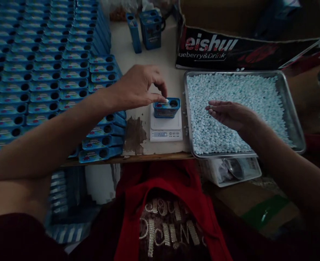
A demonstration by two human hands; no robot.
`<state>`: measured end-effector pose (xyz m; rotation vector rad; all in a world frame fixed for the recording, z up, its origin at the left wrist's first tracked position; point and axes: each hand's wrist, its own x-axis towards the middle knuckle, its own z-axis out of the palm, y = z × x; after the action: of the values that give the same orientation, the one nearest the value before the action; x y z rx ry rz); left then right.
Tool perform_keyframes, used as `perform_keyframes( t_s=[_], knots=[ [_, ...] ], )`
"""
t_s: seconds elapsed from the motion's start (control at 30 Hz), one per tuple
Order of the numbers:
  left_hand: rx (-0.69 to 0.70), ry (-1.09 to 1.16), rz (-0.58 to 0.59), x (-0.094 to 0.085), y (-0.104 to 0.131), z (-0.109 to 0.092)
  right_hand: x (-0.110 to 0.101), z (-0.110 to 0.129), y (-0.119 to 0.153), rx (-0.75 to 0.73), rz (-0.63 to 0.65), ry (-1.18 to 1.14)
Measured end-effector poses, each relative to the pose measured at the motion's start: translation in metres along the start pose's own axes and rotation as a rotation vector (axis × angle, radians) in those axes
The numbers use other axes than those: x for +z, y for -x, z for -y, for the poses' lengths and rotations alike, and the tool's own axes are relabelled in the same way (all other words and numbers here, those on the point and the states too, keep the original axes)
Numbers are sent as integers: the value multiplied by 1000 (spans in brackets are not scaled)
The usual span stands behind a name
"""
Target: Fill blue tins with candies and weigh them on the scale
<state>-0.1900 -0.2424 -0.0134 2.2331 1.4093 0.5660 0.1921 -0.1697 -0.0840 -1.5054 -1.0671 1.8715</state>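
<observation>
A blue tin (167,108) with a round dark hole in its top stands upright on a white digital scale (165,125). My left hand (143,87) reaches in over the tin's left side, with its thumb and curled fingertips close together. A small white candy pellet shows at the tip of that thumb. Over the metal tray (298,139) on the right, my right hand (230,113) pinches a few white pellets between thumb and fingers. Pale blue-white candy pellets (225,87) spread across the tray below it.
Rows of blue tins (42,87) fill the table's left side. Two more blue containers (151,32) stand at the back. A black printed cardboard box (247,50) sits behind the tray. Under the table edge is a white basket (230,174). A few pellets lie outside the tray.
</observation>
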Motion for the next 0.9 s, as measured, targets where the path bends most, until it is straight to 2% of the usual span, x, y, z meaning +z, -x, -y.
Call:
perform_keyframes(
  t_s=[0.1,0.27,0.4,0.57,0.63,0.7,0.8,0.9],
  knots=[
    [21,-8,21,11,-7,3,17,7,15,-3,33,23],
    [43,14,66,26,-14,2,47,33,32,-74,172,93],
    [64,-1,20,28,-16,-5,71,49,35,-122,262,121],
    [87,-27,14,27,-17,-14,91,63,32,-230,269,238],
    [85,-28,7,23,-14,-16,97,68,31,-239,277,279],
    [40,-2,-53,13,-4,-16,103,71,30,-245,287,340],
    [-88,16,-180,-11,21,-13,111,75,28,-306,291,516],
    [-208,-50,-245,-36,47,-6,119,80,26,-366,311,745]
  ],
)
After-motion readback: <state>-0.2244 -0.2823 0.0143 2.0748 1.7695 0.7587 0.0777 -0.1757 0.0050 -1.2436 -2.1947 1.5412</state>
